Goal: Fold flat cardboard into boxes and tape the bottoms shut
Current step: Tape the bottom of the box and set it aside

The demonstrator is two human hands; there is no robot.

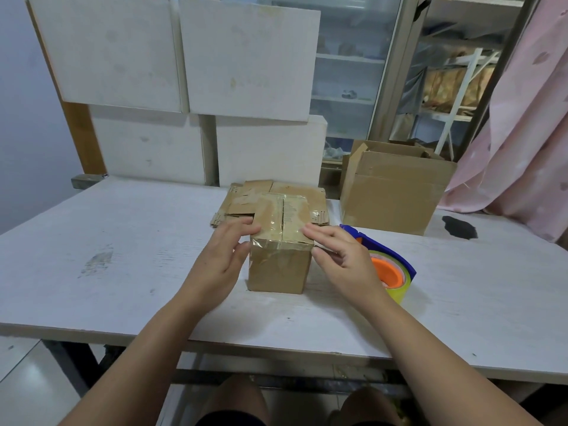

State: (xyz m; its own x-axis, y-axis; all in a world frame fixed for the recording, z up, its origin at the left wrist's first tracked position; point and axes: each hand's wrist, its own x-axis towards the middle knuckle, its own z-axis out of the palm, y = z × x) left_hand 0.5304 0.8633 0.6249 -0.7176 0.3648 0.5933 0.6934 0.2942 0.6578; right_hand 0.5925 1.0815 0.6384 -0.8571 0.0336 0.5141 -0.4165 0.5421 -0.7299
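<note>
White table [123,241]; taped box [278,272] upright between open left hand [221,259], right hand [344,256].

Both bare forearms reach forward, converging on the small box [279,244]. The left hand [219,256] sits at the box's left side, fingers loosely spread, fingertips [250,230] touching the top left edge, thumb toward the side face. The right hand [341,256] mirrors it on the box's right side, fingers extended, index fingertip on the top right edge, the other fingers curled lightly against the right wall. Neither hand grips; both are open. Bare knees show below, nearer than the box.
</note>
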